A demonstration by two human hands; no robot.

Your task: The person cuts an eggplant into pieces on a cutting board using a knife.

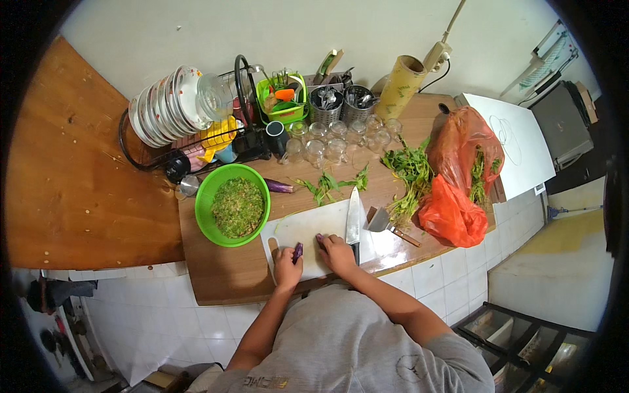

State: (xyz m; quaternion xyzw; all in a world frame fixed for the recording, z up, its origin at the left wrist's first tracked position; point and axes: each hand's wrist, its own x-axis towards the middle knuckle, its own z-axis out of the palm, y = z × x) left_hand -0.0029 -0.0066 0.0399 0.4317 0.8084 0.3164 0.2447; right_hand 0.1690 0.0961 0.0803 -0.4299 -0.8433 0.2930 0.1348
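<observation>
On the white cutting board [295, 223], my left hand [287, 268] grips a short piece of purple eggplant [298, 251]. My right hand [338, 254] holds a second eggplant piece [320, 238], mostly covered by the fingers. Just right of that hand lies a kitchen knife [353, 216], its blade pointing away from me and its black handle partly behind the hand. Beyond the board's left end rests another purple eggplant [279, 186], beside a green plastic basket [202, 216] holding a finely chopped green mixture [238, 206].
Loose leafy stems [327, 186] and a bunch of greens [410, 169] lie behind the board. To the right are a wooden-handled scraper [388, 226] and red plastic bags [452, 211]. Several glass mugs [336, 147], cutlery holders [326, 113] and a dish rack with plates [172, 103] line the back.
</observation>
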